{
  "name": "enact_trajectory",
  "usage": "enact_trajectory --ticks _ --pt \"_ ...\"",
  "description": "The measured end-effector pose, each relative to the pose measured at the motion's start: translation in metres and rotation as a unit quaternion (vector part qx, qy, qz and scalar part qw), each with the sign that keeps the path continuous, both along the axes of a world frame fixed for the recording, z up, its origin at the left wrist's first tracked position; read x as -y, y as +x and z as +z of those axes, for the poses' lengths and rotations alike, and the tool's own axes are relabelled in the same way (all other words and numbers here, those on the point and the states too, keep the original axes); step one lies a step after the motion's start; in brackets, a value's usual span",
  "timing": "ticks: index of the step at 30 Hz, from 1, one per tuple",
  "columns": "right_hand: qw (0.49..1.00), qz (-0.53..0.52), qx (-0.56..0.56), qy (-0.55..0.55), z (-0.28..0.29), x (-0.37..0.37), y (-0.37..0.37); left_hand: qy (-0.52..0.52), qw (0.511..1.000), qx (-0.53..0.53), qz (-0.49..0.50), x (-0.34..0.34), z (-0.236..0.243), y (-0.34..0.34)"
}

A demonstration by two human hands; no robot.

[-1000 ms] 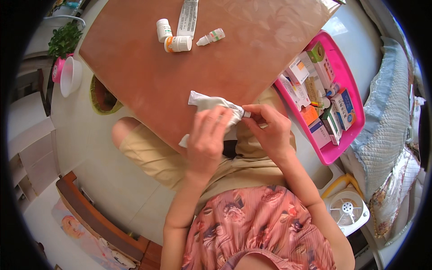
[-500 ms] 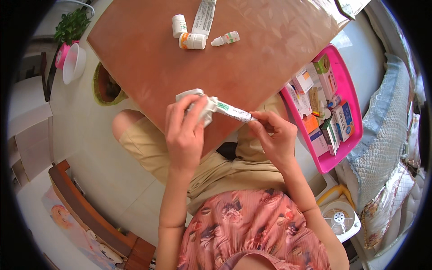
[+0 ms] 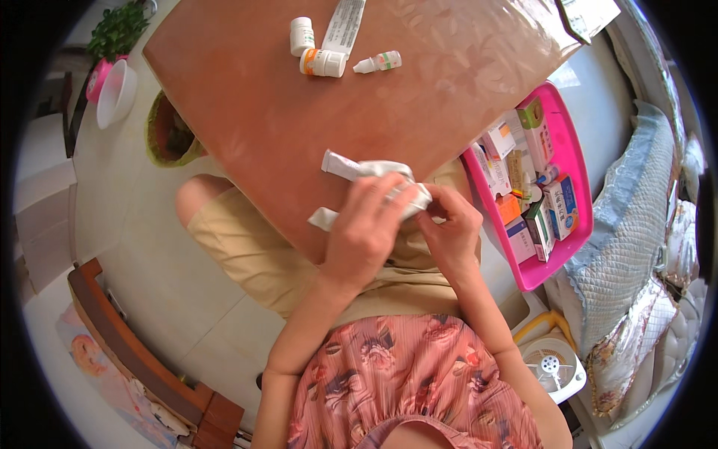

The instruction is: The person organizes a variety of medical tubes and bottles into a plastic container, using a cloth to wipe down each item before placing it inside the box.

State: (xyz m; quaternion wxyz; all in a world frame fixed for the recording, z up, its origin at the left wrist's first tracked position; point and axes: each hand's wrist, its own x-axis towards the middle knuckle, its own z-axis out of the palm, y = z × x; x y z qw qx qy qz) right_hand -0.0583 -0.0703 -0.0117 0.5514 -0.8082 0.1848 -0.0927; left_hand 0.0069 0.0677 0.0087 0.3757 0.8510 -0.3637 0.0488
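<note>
- White tube (image 3: 340, 165) was held aslant over the near corner of the brown table (image 3: 254, 120), its flat end pointed up and to the left, its middle covered by a white cloth (image 3: 390, 169).
- The white cloth was clamped round the tube by the left hand (image 3: 374, 221), whose fingers were bent over the top; a loose end was left sticking out on that hand's left side.
- Thumb and forefinger of the right hand (image 3: 455, 230) were pinched together at the tube's other end — the very tip was hidden by cloth and fingers.
- Both hands were held close to each other, in front of the beige trousers (image 3: 250, 243) and the flowered top (image 3: 411, 367).
- Toward the far side of the table, a white bottle (image 3: 301, 36) was placed beside an orange-banded bottle (image 3: 322, 63), which was laid on its side.
- A flat white strip (image 3: 344, 30) was seen just behind, and a small dropper bottle (image 3: 378, 62) was laid to the right, its nozzle turned toward the orange-banded bottle.
- A pink tray (image 3: 585, 202) was set right of the table, filled with small boxes (image 3: 561, 206) — an orange one among them.
- Farther out, a white fan (image 3: 551, 365) was seen at the lower right.
</note>
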Motion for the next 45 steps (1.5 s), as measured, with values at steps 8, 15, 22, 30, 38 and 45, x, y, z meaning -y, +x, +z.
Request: enact_trajectory --ticks 8,15,22,30,38,45 --pt "0.981 -0.005 0.110 -0.162 -0.003 -0.001 -0.004 0.052 0.989 0.047 0.134 -0.026 0.002 0.005" --pt "0.966 0.022 0.142 -0.213 -0.003 -0.001 -0.001 0.037 0.998 0.051 0.016 -0.003 0.000 -0.015" --pt "0.992 0.012 0.057 -0.109 -0.003 0.001 0.001 0.028 0.986 0.004 0.167 -0.033 -0.007 0.019" --pt "0.992 0.019 0.046 -0.119 -0.003 0.002 0.001 0.052 0.994 0.033 0.093 -0.020 -0.004 0.010" --pt "0.992 0.017 0.042 -0.121 -0.001 0.000 0.001 0.086 0.994 0.065 0.019 -0.029 -0.006 0.007" --pt "0.994 0.036 0.021 -0.102 0.005 -0.001 0.000 0.057 0.996 0.072 -0.004 -0.039 -0.008 0.007"
